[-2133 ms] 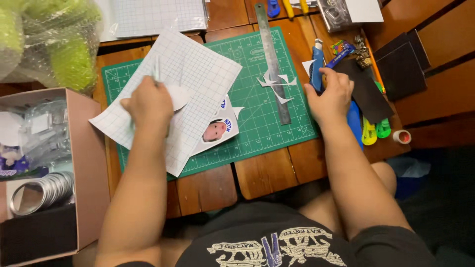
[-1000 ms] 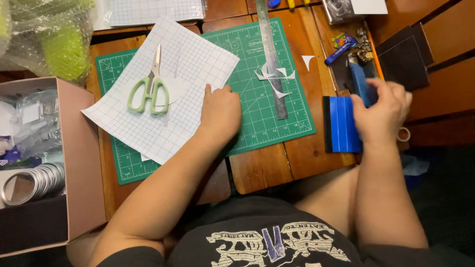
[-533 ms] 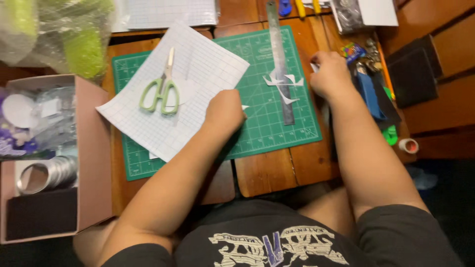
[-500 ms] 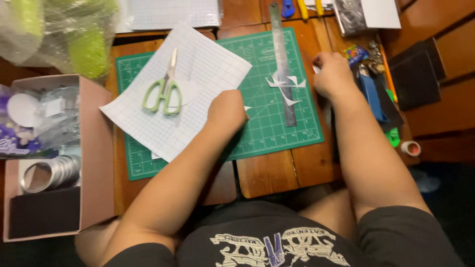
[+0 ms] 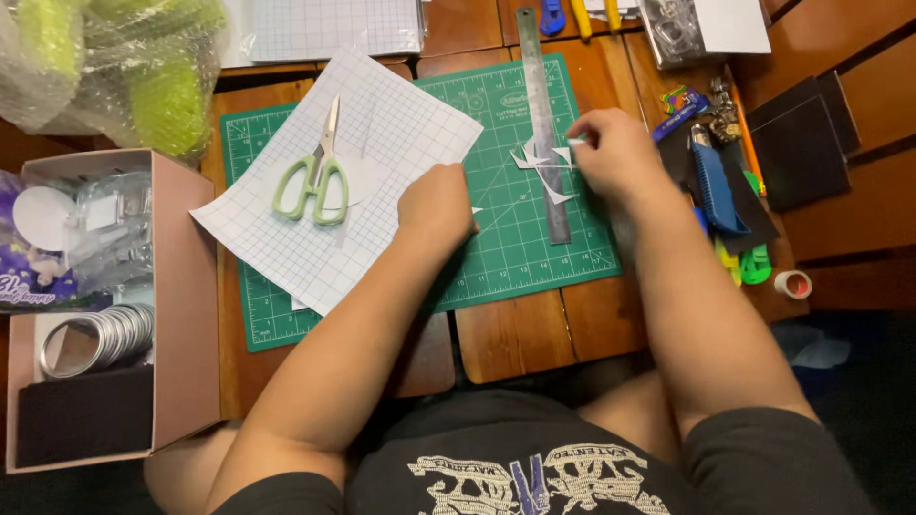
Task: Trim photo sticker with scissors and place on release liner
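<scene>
Now the left hand (image 5: 437, 202) rests closed as a loose fist on the edge of the grid paper (image 5: 334, 181), which lies on the green cutting mat (image 5: 515, 248). Green scissors (image 5: 313, 176) lie on the paper. The right hand (image 5: 615, 153) pinches small white paper scraps (image 5: 539, 162) beside the metal ruler (image 5: 544, 114).

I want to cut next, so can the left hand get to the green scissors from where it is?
Probably yes. The left hand rests on the grid paper, and the green scissors lie on that same sheet with nothing between them.
</scene>
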